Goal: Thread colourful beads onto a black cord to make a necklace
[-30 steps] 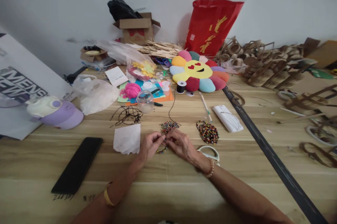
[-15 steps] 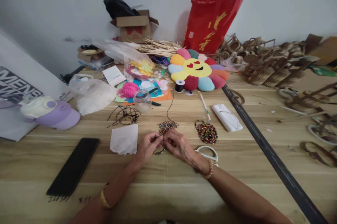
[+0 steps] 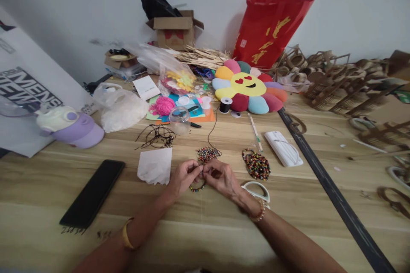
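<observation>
My left hand [image 3: 185, 177] and my right hand [image 3: 222, 179] meet fingertip to fingertip, both pinched closed around the thin dark cord of a small beaded strand [image 3: 197, 188]. The strand curves below the fingers on the wooden table. Just beyond my fingertips lies a pile of loose coloured beads [image 3: 207, 154]. Dark cord runs from beside the pile up to a black thread spool [image 3: 225, 105]. Several finished-looking bead strings [image 3: 257, 164] lie heaped to the right. White-handled scissors [image 3: 258, 189] sit by my right wrist, partly hidden.
A crumpled white paper [image 3: 155, 166] and a black phone [image 3: 92, 193] lie left. Farther back are tangled cords [image 3: 156, 136], a clear jar [image 3: 180, 120], a flower cushion [image 3: 248, 84] and a pen [image 3: 255, 133]. A white power bank [image 3: 283, 148] is right.
The whole view has shifted, so the table items appear farther right. Both hands stay together at the cord, and more of the beaded strand shows below them.
</observation>
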